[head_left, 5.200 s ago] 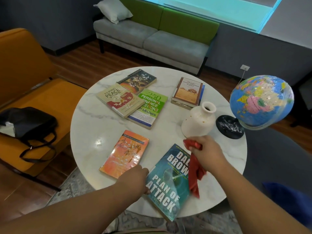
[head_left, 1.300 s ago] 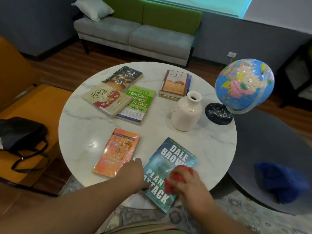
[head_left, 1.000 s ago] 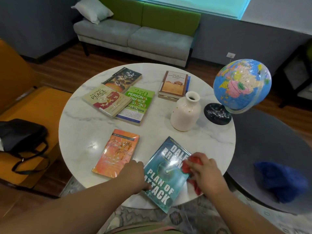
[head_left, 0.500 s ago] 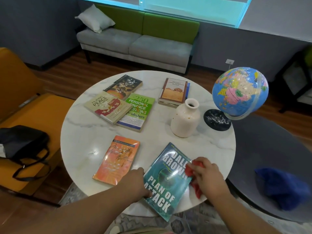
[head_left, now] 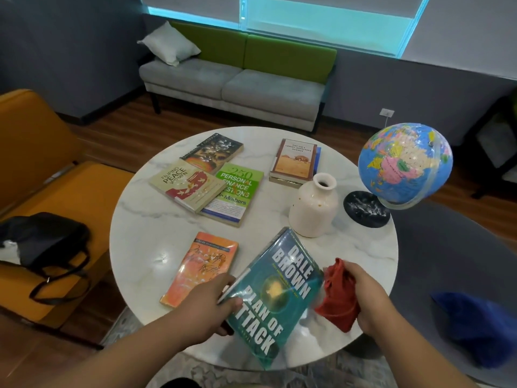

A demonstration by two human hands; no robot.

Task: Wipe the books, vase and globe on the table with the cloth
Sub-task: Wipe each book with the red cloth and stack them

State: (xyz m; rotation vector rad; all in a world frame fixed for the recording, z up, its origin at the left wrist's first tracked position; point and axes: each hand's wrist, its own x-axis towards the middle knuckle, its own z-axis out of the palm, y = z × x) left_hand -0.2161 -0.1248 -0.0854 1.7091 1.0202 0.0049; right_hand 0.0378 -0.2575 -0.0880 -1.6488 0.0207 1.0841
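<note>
Fingers (head_left: 222, 280), left hand (head_left: 204, 309): grip teal book (head_left: 277, 298) | marble table (head_left: 145, 233) | sofa (head_left: 232, 85), perhaps blinds (head_left: 321, 15)

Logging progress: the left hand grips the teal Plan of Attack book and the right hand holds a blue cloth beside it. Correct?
No, the head view shows the cloth is red, not blue. The left hand does grip the teal Plan of Attack book, and the right hand holds the cloth beside it.
</note>
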